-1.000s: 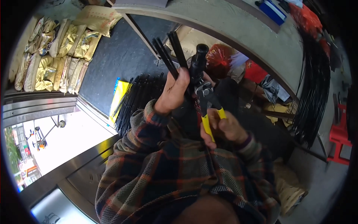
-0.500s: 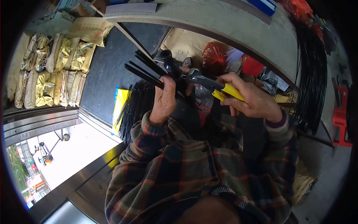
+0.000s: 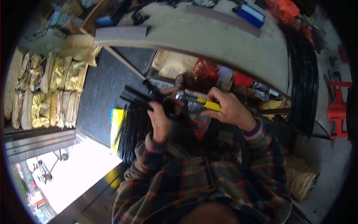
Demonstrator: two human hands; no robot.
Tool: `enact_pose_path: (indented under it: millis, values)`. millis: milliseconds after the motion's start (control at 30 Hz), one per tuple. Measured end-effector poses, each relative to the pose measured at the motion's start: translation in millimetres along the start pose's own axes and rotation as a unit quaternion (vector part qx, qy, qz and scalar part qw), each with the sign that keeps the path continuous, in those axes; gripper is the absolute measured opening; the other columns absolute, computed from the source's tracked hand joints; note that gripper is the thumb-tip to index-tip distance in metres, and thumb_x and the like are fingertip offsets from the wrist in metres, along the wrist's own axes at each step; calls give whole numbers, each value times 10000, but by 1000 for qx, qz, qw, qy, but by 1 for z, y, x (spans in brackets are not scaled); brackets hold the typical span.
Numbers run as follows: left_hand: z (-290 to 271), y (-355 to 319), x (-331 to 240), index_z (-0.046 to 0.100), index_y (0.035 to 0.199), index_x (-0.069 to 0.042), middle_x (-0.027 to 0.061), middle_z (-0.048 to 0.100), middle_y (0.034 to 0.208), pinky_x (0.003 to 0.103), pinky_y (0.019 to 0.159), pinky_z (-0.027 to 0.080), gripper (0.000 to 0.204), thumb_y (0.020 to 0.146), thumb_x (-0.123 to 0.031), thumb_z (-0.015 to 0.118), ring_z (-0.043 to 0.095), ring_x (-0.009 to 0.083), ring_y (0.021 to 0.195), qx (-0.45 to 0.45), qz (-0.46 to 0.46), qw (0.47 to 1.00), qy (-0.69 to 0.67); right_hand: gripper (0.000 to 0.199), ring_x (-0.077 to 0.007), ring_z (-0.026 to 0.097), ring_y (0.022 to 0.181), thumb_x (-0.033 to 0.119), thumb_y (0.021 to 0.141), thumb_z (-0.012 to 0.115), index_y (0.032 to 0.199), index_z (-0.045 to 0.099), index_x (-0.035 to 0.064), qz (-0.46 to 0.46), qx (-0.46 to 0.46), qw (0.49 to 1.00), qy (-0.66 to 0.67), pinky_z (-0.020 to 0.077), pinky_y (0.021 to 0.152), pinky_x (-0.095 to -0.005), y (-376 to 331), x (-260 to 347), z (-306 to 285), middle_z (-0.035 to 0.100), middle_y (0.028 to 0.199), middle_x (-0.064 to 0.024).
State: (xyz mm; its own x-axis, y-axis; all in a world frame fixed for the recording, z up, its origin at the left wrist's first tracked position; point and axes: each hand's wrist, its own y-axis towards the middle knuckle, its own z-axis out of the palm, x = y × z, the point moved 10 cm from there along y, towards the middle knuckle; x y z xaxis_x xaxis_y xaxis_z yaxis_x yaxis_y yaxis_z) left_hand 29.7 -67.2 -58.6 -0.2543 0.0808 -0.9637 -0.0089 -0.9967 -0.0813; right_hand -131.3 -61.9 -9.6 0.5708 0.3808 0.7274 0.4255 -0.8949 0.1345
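My left hand [image 3: 160, 121] is closed around several thin black rods [image 3: 135, 93] that stick out toward the far left. A dark round-ended piece [image 3: 151, 86] shows just beyond the rods; motion blur hides its details. My right hand [image 3: 233, 112] grips pliers [image 3: 212, 105] by their yellow handles. The metal jaws point left and reach the dark parts by my left fingers, but whether they bite on anything I cannot tell. Beside my left forearm stands a thick bundle of thin black rods [image 3: 134, 128], with a yellow packet [image 3: 117, 117] behind it.
Ahead runs a grey worktable [image 3: 175, 28] carrying a blue box [image 3: 250, 15]. Red plastic bags [image 3: 205, 72] lie beneath it. Long black strands [image 3: 304, 82] hang at its right end, near a red stool [image 3: 338, 110]. Wrapped bundles [image 3: 46, 89] are stacked at left.
The whole view has shifted, so the worktable sits lower in the picture and more of its top shows. Both hands appear lower and further left, still holding the rods and the pliers.
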Motion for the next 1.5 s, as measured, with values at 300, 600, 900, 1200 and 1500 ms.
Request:
enact_pose_path:
  millis: [300, 600, 900, 1200, 1500]
  values:
    - [13, 5, 37, 499, 1053, 61, 98, 573, 701, 252, 584, 401, 712, 915, -552, 163, 487, 131, 595, 54, 17, 998, 17, 250, -266, 626, 723, 232, 760, 652, 906, 629, 30, 185, -273, 926, -184, 481, 651, -343, 183, -153, -180, 632, 805, -123]
    - [-1, 17, 46, 495, 1044, 75, 115, 581, 738, 259, 633, 413, 622, 946, -457, 189, 513, 136, 643, 53, 6, 999, -5, 323, -358, 589, 889, 309, 754, 634, 980, 632, 78, 192, -177, 860, -439, 479, 748, -454, 269, -183, -172, 553, 1008, -164]
    - [5, 22, -3, 537, 952, 58, 183, 579, 908, 305, 757, 439, 633, 934, -468, 186, 570, 206, 728, 86, 159, 975, 128, 395, -380, 605, 828, 348, 745, 646, 896, 574, -10, 181, -216, 886, -369, 465, 727, -453, 254, -156, -179, 629, 855, -196]
    - [5, 4, -24, 533, 1091, 56, 83, 575, 927, 241, 655, 387, 593, 917, -471, 322, 486, 101, 687, 84, 59, 991, -90, 137, -81, 502, 620, 115, 779, 640, 862, 645, 7, 38, -159, 940, 300, 402, 568, -208, 108, -12, -73, 555, 715, -6]
    - [37, -47, -44, 500, 1139, 25, 74, 550, 980, 261, 745, 410, 534, 916, -445, 386, 503, 119, 838, 177, 117, 975, -60, 202, -138, 533, 779, -23, 710, 688, 905, 668, 26, -106, -237, 941, 215, 443, 679, -240, -6, 62, -23, 523, 893, -65]
